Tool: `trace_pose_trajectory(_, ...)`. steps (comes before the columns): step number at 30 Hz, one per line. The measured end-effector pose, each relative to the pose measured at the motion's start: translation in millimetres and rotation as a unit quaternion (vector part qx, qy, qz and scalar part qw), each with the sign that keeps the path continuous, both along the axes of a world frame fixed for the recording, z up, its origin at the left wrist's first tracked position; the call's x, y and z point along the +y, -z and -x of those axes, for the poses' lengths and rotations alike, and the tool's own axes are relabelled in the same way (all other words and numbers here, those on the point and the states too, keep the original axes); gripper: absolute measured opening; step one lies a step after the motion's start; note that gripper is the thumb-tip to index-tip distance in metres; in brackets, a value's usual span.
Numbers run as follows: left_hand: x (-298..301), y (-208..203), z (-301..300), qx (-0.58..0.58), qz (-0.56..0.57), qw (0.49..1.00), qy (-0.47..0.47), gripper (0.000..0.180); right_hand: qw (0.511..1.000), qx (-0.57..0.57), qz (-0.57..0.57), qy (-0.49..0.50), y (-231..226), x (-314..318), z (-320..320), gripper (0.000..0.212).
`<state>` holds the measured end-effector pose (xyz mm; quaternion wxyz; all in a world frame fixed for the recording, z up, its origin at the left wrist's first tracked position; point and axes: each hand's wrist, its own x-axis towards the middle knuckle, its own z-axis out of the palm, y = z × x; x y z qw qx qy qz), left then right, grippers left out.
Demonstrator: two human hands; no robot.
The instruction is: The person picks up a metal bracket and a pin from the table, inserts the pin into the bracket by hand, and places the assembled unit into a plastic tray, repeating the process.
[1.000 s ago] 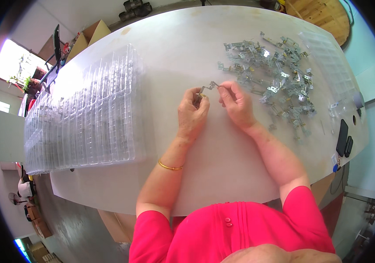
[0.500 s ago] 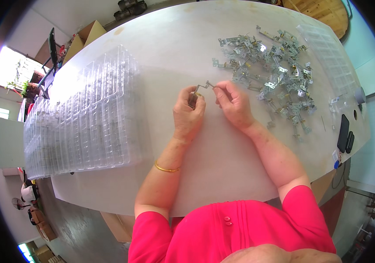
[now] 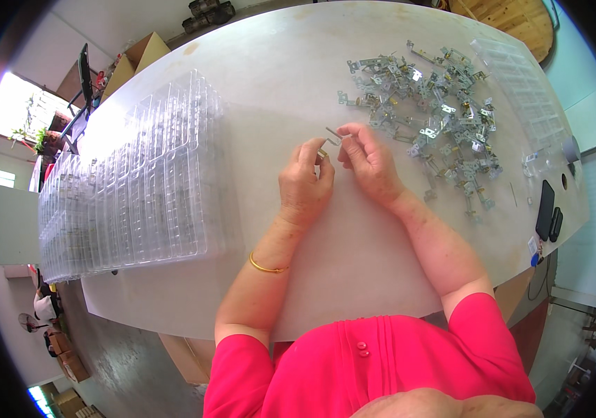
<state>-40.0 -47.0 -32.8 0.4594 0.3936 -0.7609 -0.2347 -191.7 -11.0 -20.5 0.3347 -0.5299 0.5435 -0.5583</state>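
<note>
A small bent metal bracket (image 3: 331, 141) with a brass-coloured part is held between my two hands, above the middle of the table. My left hand (image 3: 303, 180) pinches its near end between thumb and fingers. The fingertips of my right hand (image 3: 370, 164) are closed on its other end, and a thin strip of it pokes out beyond them. Fingers cover much of the bracket. Just right of my right hand spreads a loose heap of similar metal brackets (image 3: 444, 108), some with brass-coloured pieces.
Stacked clear plastic trays (image 3: 165, 160) stand on the left of the pale table (image 3: 277, 63). Another clear tray (image 3: 521, 87) lies at the far right. A black phone (image 3: 545, 211), a small black case (image 3: 556, 226) and keys with a blue tag (image 3: 536, 260) lie at the right edge.
My left hand has shifted slightly right, closer to my right hand. The bracket has turned between the fingers, so less of it shows. The heap and trays look unchanged.
</note>
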Motion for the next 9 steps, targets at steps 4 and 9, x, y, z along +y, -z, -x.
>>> trace_pose_trajectory(4,0.3,-1.1,0.2,-0.025,0.039,0.999,0.0,0.033,0.999,0.032,0.011,0.015,5.4,-1.3,2.3,0.015)
trace_pose_trajectory(9,0.0,1.7,-0.5,-0.078,0.075,0.994,0.008,0.033,0.985,0.137,0.084,0.061,14.5,-3.5,8.3,0.012)
